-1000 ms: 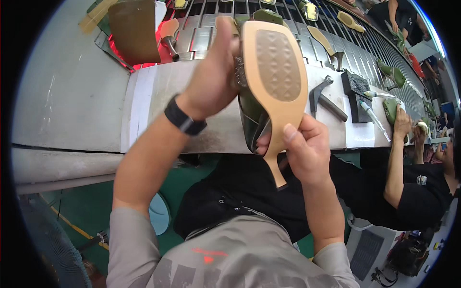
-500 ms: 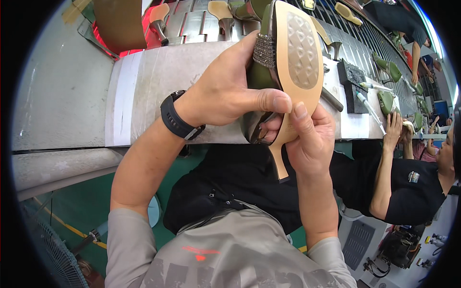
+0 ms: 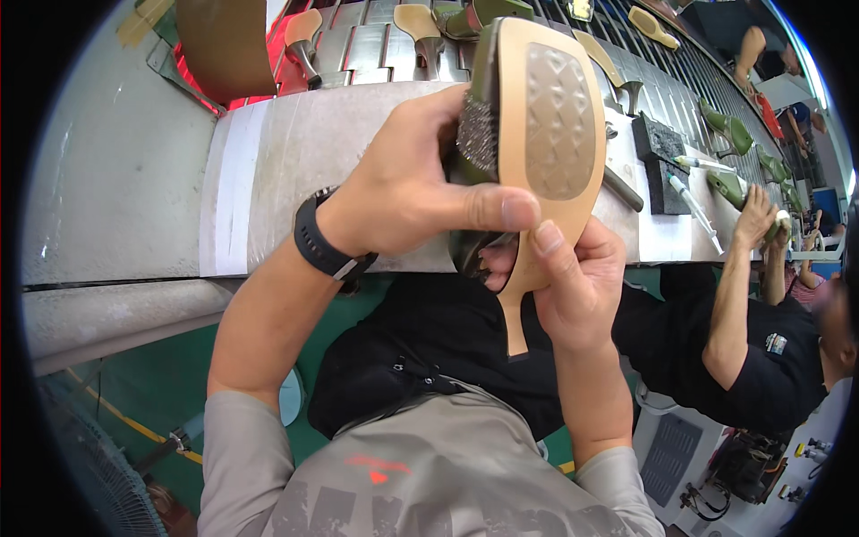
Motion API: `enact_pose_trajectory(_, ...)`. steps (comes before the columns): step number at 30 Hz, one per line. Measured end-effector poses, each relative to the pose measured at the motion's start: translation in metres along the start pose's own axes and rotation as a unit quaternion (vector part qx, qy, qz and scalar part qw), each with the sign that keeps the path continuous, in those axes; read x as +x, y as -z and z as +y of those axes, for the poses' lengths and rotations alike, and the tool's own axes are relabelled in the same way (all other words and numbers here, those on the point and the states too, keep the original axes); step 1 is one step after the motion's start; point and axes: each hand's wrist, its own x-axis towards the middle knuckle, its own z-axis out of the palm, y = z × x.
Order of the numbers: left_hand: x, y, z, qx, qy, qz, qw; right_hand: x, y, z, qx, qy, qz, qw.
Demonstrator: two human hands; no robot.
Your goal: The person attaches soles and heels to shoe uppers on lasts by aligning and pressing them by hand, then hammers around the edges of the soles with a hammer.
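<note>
Both my hands hold a high-heeled shoe [image 3: 559, 125] above the front edge of the bench, its tan sole turned up toward me. A quilted, shiny beige pad covers the front of the sole, and the slim heel [image 3: 515, 327] points down toward my lap. My left hand [image 3: 403, 179] wraps the shoe's left side, thumb laid across the sole's waist. Beside those fingers glitters a beaded strap [image 3: 477, 134] over a green form. My right hand [image 3: 577, 282] grips near the heel, its thumb pressed on the sole close to the left thumb. Some fingers are hidden behind the shoe.
Past the bench [image 3: 313, 170], a slatted metal conveyor [image 3: 358, 58] carries several soles and green forms. On the right lie a black block [image 3: 662, 170], a syringe-like tube [image 3: 693, 210] and a dark rod [image 3: 624, 190]. A co-worker [image 3: 761, 340] handles a green shoe there.
The shoe has come slightly nearer to me and rolled a little, so its sole faces up more squarely. My grip looks the same. The co-worker's hands have shifted right.
</note>
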Motion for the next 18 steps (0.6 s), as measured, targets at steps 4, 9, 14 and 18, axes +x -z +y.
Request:
enact_pose_trajectory(4, -0.023, 0.010, -0.001, 0.019, -0.005, 0.008, 1.000, -0.008, -0.009, -0.012, -0.018, -0.034, -0.021, 0.999)
enact_pose_trajectory(9, -0.069, 0.007, 0.013, 0.111, 0.002, -0.033, 0.993, -0.006, 0.001, -0.033, -0.329, 0.061, -0.147, 0.931)
enact_pose_trajectory(14, -0.100, 0.008, 0.002, 0.286, -0.027, -0.048, 0.957, -0.004, -0.002, -0.006, -0.337, 0.208, -0.167, 0.903)
enact_pose_trajectory(18, -0.121, 0.001, -0.010, 0.284, -0.062, 0.016, 0.957, -0.005, -0.005, 0.002, -0.373, 0.231, -0.198, 0.876)
